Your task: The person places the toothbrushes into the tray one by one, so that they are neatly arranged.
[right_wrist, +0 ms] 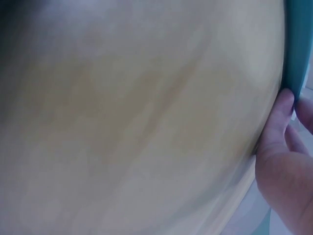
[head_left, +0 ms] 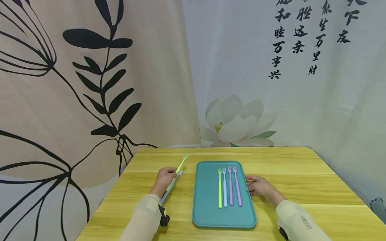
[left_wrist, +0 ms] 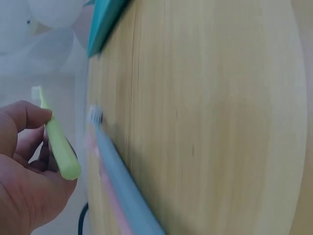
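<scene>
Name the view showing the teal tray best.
The head view: the tray shows nearly whole, four toothbrushes on it. The left wrist view catches only a corner; the right wrist view, an edge by the right hand.

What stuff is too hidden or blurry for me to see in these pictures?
Left wrist view: the pink plastic toothbrush is partly covered by the grey-blue plastic toothbrush; the bottom edge cuts off both handles.
Right wrist view: the right edge cuts off most of the teal rectangular tray and part of the right hand.
Head view: the grey print on the cream sleeve is too small to read; the top edge cuts off some black brush writing.
</scene>
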The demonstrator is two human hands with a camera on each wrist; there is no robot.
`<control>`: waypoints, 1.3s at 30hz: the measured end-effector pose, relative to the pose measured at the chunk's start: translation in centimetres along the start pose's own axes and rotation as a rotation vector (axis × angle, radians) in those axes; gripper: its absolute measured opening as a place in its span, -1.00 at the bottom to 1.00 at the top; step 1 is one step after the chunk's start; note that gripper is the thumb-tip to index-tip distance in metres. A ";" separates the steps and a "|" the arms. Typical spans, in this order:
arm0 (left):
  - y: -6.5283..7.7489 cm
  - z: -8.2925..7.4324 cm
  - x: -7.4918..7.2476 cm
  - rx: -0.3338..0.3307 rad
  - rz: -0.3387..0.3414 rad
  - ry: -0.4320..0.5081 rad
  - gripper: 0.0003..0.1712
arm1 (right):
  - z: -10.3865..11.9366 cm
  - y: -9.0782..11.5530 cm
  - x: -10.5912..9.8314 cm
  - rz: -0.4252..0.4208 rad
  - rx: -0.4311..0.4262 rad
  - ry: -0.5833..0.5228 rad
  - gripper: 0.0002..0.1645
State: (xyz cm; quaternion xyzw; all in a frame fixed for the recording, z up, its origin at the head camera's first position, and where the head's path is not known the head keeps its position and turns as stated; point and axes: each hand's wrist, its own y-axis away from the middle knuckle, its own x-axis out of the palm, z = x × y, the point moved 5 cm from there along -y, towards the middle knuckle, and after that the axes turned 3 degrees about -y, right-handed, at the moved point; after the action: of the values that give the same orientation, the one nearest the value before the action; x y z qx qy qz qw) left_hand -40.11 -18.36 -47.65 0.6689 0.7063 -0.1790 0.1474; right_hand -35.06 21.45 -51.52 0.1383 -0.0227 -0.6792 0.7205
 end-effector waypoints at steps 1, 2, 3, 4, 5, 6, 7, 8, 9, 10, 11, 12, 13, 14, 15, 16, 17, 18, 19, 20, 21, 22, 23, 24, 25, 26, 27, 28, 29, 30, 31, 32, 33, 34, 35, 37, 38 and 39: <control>0.0 -0.2 0.3 0.004 -0.004 0.006 -0.66 | 0.0 0.0 0.0 0.000 -0.001 0.003 -0.30; 0.1 -0.3 0.6 0.011 -0.009 0.010 -0.66 | 0.0 0.0 0.0 -0.005 0.001 0.001 -0.30; 0.2 -0.5 0.9 0.007 -0.016 0.016 -0.67 | 0.0 0.1 0.0 -0.005 0.000 0.002 -0.30; 0.3 -0.6 1.2 -0.001 -0.025 0.028 -0.67 | 0.0 0.1 0.0 -0.005 0.000 0.004 -0.30; 0.3 -0.8 1.5 -0.001 -0.036 0.030 -0.68 | 0.0 0.1 0.0 -0.006 0.000 0.004 -0.30; 0.4 -1.0 1.8 -0.002 -0.047 0.029 -0.68 | 0.0 0.1 0.0 -0.005 0.000 0.005 -0.30; 0.6 -1.1 2.1 -0.008 -0.058 0.032 -0.69 | 0.0 0.1 0.0 -0.006 0.001 0.000 -0.30; 0.7 -1.3 2.3 -0.011 -0.071 0.031 -0.69 | 0.0 0.1 0.0 -0.005 0.001 0.000 -0.30; 0.8 -1.5 2.5 -0.013 -0.084 0.030 -0.70 | 0.0 0.1 0.1 -0.007 0.002 -0.003 -0.30; 0.9 -1.7 2.8 -0.011 -0.095 0.031 -0.70 | 0.0 0.1 0.1 -0.006 0.001 -0.003 -0.30; 1.0 -1.8 3.0 -0.007 -0.108 0.027 -0.70 | 0.0 0.1 0.1 -0.006 0.001 -0.007 -0.30; 1.2 -2.0 3.3 -0.010 -0.118 0.033 -0.70 | 0.0 0.1 0.1 -0.005 0.000 -0.007 -0.30; 1.3 -2.1 3.5 -0.007 -0.132 0.036 -0.70 | 0.0 0.1 0.1 -0.005 -0.001 -0.008 -0.30; 1.4 -2.3 3.7 -0.006 -0.140 0.045 -0.69 | 0.0 0.1 0.1 -0.003 -0.002 -0.006 -0.30; 1.5 -2.4 4.0 -0.009 -0.148 0.053 -0.69 | 0.0 0.1 0.1 -0.004 -0.002 -0.009 -0.30; 1.6 -2.5 4.2 -0.008 -0.155 0.061 -0.69 | 0.0 0.1 0.1 -0.003 -0.003 -0.008 -0.30; 1.7 -2.5 4.5 -0.005 -0.164 0.065 -0.69 | 0.0 0.1 0.1 -0.004 -0.002 -0.011 -0.30; 1.8 -2.6 4.7 -0.005 -0.174 0.072 -0.69 | 0.0 0.1 0.1 -0.004 -0.001 -0.012 -0.30; 1.9 -2.7 5.0 -0.003 -0.184 0.075 -0.70 | 0.0 0.1 0.1 -0.005 -0.001 -0.013 -0.30; 1.9 -2.7 5.3 -0.004 -0.191 0.082 -0.70 | 0.0 0.2 0.1 -0.001 -0.002 -0.009 -0.30; 2.0 -2.8 5.5 0.005 -0.204 0.079 -0.71 | 0.1 0.2 0.1 0.001 -0.003 -0.007 -0.30; 2.0 -3.0 5.8 0.011 -0.214 0.077 -0.71 | 0.1 0.2 0.2 0.000 -0.002 -0.005 -0.30; 2.1 -3.0 6.0 0.011 -0.223 0.075 -0.72 | 0.1 0.2 0.2 -0.002 -0.002 -0.002 -0.30; 2.2 -3.2 6.3 0.011 -0.232 0.072 -0.72 | 0.1 0.2 0.2 -0.002 -0.004 0.002 -0.31; 2.4 -3.3 6.5 0.006 -0.239 0.074 -0.72 | 0.2 0.3 0.2 0.000 -0.005 0.009 -0.31; 2.5 -3.4 6.7 0.000 -0.244 0.074 -0.72 | 0.2 0.3 0.2 0.000 -0.005 0.014 -0.31; 2.7 -3.5 7.0 -0.003 -0.248 0.070 -0.72 | 0.2 0.3 0.2 -0.003 -0.005 0.015 -0.32; 2.9 -3.7 7.2 -0.007 -0.252 0.069 -0.72 | 0.2 0.3 0.2 -0.005 -0.004 0.020 -0.32; 3.0 -3.8 7.5 -0.008 -0.258 0.064 -0.72 | 0.2 0.3 0.2 -0.004 -0.005 0.024 -0.32; 3.2 -4.0 7.7 -0.011 -0.261 0.069 -0.72 | 0.2 0.3 0.2 -0.003 -0.007 0.028 -0.32; 3.4 -4.1 8.0 -0.020 -0.259 0.080 -0.72 | 0.2 0.3 0.2 -0.001 -0.008 0.031 -0.32; 3.6 -4.3 8.3 -0.024 -0.257 0.085 -0.73 | 0.2 0.3 0.2 0.000 -0.010 0.031 -0.31; 3.8 -4.5 8.5 -0.024 -0.256 0.086 -0.73 | 0.2 0.3 0.1 0.001 -0.011 0.032 -0.31; 4.0 -4.7 8.7 -0.024 -0.257 0.091 -0.74 | 0.2 0.3 0.1 0.000 -0.010 0.032 -0.31; 4.1 -4.8 9.0 -0.030 -0.255 0.096 -0.75 | 0.2 0.3 0.1 0.000 -0.010 0.030 -0.31; 4.4 -4.9 9.6 -0.036 -0.256 0.100 -0.76 | 0.2 0.3 0.1 0.002 -0.011 0.027 -0.31; 4.4 -5.0 9.8 -0.031 -0.261 0.093 -0.77 | 0.2 0.3 0.1 0.002 -0.011 0.026 -0.31; 4.5 -5.1 10.1 -0.027 -0.266 0.088 -0.78 | 0.2 0.3 0.1 0.002 -0.010 0.027 -0.31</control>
State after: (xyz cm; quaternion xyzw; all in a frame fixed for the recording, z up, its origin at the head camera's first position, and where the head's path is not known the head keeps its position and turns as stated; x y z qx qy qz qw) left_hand -36.08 -6.90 -47.89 0.5744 0.7969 -0.1580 0.1006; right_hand -34.79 21.36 -51.29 0.1437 -0.0094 -0.6767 0.7220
